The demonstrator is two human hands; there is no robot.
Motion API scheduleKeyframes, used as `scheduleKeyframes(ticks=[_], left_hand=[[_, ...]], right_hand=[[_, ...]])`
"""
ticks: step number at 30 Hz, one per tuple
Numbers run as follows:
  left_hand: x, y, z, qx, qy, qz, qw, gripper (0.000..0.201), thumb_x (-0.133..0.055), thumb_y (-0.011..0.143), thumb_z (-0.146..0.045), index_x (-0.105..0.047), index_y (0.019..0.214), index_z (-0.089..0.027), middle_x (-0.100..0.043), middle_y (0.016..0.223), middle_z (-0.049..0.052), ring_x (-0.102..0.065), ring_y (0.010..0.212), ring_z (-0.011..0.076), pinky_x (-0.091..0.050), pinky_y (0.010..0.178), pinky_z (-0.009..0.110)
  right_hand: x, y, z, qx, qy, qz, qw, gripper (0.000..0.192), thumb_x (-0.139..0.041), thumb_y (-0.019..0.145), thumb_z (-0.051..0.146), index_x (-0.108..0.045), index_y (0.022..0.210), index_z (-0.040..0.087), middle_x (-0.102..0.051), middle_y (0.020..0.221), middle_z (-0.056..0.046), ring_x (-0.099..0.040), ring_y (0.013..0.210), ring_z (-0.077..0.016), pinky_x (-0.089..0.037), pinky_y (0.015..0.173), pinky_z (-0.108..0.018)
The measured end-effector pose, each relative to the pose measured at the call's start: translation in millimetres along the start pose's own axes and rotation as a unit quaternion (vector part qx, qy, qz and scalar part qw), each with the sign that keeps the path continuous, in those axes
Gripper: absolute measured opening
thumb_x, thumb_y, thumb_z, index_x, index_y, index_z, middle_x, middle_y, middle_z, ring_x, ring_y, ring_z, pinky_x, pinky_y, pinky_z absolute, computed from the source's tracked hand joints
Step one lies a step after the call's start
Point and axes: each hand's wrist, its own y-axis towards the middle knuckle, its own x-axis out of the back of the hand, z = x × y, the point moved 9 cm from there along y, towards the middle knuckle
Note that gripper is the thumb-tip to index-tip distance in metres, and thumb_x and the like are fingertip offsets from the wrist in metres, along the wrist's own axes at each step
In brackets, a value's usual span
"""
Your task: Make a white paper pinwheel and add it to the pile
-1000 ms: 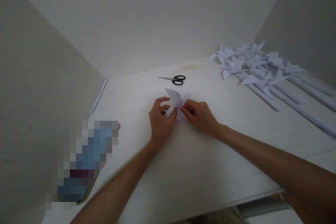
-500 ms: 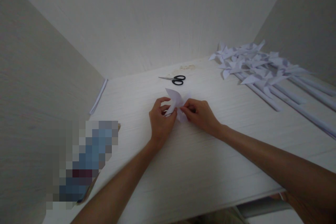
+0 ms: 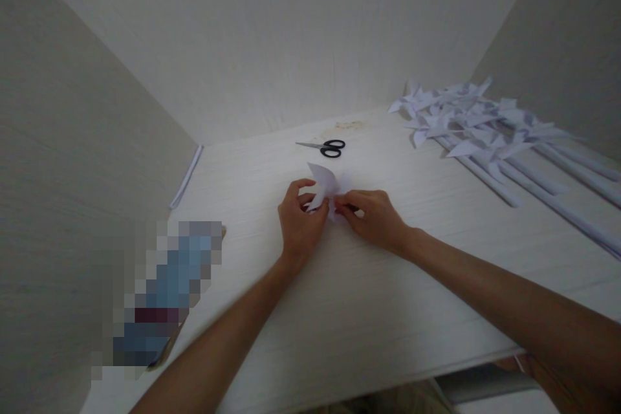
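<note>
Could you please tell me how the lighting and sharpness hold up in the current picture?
Head view: dim overall, the tabletop brighter towards the back and darker near its front edge; head view: the white paper piece, at the left hand and right hand, looks soft and low in contrast; head view: coarse pixel blocks mask an item at left.

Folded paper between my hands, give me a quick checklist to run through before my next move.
1. Left hand steadying the folded paper: ok, holding its left side.
2. Right hand in position: ok, its fingers pinched near the paper's middle.
3. What the right hand pinches: cannot tell, too small.
4. Underside of the paper: cannot tell, hidden.
5. Scissors away from both hands: ok, on the table beyond the paper.
6. Paper pinwheels kept aside: ok, at the right.
</note>
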Motion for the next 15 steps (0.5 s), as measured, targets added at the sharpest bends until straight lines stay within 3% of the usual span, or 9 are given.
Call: scheduleKeyframes(ticks=[6, 9, 15], left_hand=[[-1.7, -1, 1, 0.003, -0.013, 0.009, 1.0, 0.032, -0.061, 0.062, -0.018, -0.049, 0.092, -0.018, -0.063, 0.063, -0.001, -0.059, 0.05, 0.0103, -0.043, 0.044, 0.017], [-0.4, 0, 3, 0.02, -0.023, 0.002, 1.0, 0.032, -0.061, 0.061, -0.017, -0.049, 0.09, -0.018, -0.063, 0.061, -0.001, -0.058, 0.049, 0.0103, -0.043, 0.044, 0.017], [1.6, 2, 6, 0.04, -0.048, -0.005, 0.998, 0.032, -0.061, 0.06, -0.016, -0.049, 0.089, -0.017, -0.062, 0.06, -0.002, -0.06, 0.051, 0.0121, -0.043, 0.044, 0.018]], right_hand=[[-4, -2, -7, -0.044, -0.042, 0.028, 0.998, 0.017, -0.045, 0.081, 0.021, -0.06, 0.075, 0.015, -0.065, 0.063, -0.003, -0.055, 0.051, -0.0109, -0.036, 0.051, -0.021], [1, -1, -9, -0.054, -0.052, 0.008, 0.997, 0.022, -0.045, 0.083, 0.026, -0.061, 0.074, 0.014, -0.063, 0.058, -0.003, -0.053, 0.047, -0.0108, -0.035, 0.049, -0.022], [9, 0, -3, -0.02, -0.003, -0.028, 0.999, 0.019, -0.045, 0.081, 0.02, -0.063, 0.076, 0.016, -0.067, 0.071, -0.005, -0.059, 0.06, -0.0114, -0.041, 0.057, -0.021]])
